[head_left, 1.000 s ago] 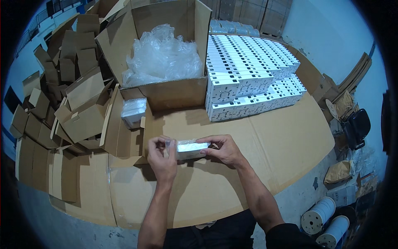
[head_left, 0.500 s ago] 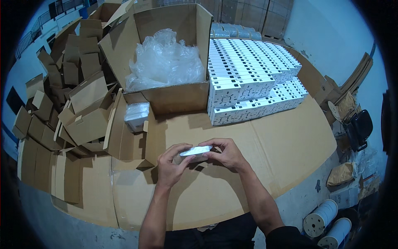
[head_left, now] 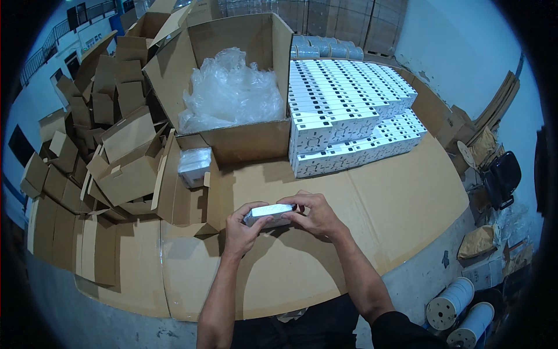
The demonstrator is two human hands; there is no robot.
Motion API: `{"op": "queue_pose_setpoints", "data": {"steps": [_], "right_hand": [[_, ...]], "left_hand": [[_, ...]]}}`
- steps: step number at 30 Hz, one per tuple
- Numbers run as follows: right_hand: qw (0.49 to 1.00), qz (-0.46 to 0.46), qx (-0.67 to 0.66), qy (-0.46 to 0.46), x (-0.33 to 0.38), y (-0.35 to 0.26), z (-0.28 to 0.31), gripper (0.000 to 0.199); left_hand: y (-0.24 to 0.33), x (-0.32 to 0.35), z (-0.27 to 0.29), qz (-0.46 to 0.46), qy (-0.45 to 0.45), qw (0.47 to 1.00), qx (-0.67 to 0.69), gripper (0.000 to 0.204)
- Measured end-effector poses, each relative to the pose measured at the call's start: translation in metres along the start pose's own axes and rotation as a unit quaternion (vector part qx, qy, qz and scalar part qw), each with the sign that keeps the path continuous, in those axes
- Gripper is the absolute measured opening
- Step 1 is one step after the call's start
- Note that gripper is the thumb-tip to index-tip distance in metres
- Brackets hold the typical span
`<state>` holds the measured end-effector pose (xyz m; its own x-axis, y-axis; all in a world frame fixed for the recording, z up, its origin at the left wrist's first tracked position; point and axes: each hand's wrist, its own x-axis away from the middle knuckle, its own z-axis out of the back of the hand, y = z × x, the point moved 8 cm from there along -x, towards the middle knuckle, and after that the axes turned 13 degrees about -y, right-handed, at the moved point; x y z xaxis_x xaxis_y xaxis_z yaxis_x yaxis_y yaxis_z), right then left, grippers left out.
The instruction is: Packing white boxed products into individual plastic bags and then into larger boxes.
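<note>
Both hands hold one small white box (head_left: 271,210) above the cardboard-covered table (head_left: 325,267). My left hand (head_left: 241,230) is closed on its left end, thumb along the near side. At the other end, my right hand (head_left: 317,216) grips it with fingers over the far edge and the thumb in front. The box lies roughly level, its pale top face showing between the hands; its underside is hidden. Just left of my hands stands an open brown carton (head_left: 189,212) with several plastic-wrapped white packs (head_left: 195,166) at its far end.
A large open carton (head_left: 232,139) holds crumpled clear plastic bags (head_left: 232,93). To its right rise stacked white boxes (head_left: 337,139) with dark square marks. Empty cartons (head_left: 125,166) pile up at the left. Spools (head_left: 450,302) and a black chair (head_left: 503,180) stand on the floor at right.
The white box has turned slightly in my hands, and more of its top and near face shows. My right fingers have shifted a little along its end. The whole view has moved slightly.
</note>
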<state>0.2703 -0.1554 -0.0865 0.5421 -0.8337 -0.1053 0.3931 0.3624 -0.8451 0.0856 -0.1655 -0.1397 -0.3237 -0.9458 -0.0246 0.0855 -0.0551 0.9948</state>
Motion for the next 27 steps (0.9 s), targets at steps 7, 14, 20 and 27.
{"op": "queue_pose_setpoints", "data": {"steps": [7, 14, 20, 27], "right_hand": [[0.998, -0.021, 0.055, -0.001, -0.010, 0.003, 0.015, 0.022], [0.994, -0.023, 0.103, 0.025, -0.051, -0.012, 0.023, 0.018], [0.984, 0.117, -0.129, 0.034, -0.122, -0.036, -0.009, 0.027], [0.946, 0.174, -0.270, -0.039, -0.183, -0.029, -0.068, 0.026]], "left_hand": [[0.007, 0.055, -0.008, -0.030, 0.076, 0.959, -0.270, 0.063], [0.019, 0.089, -0.028, -0.033, -0.005, 0.866, -0.499, 0.061], [0.015, 0.086, -0.018, -0.045, 0.005, 0.876, -0.480, 0.055], [0.008, 0.084, -0.016, -0.054, 0.021, 0.878, -0.475, 0.050]]}}
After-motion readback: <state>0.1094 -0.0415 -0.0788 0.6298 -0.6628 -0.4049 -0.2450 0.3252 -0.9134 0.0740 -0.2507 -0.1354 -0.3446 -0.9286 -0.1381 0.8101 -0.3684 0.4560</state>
